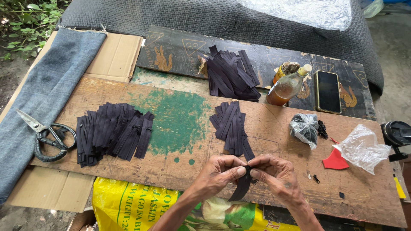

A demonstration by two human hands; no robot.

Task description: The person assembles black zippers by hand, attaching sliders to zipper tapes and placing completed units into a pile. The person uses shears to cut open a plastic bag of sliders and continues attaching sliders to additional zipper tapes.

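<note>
— Nearest my camera I see both hands pinching one black zipper strip [242, 185]. The left hand [220, 170] and the right hand [274, 171] meet at its top end, fingertips closed on it, just this side of the green paint patch [175, 117] on the wooden board [364, 188].

— And the strip itself?

— It hangs down off the board's near edge. A small pile of strips [231, 126] lies right of the patch, a bigger pile [113, 132] left of it, scissors [47, 134] further left.

— Any risk?

— I judge the grip is thin; a slip would drop the strip onto the yellow sack [128, 203] below. The bottle [287, 85] beyond the patch could tip if an arm sweeps out.
</note>
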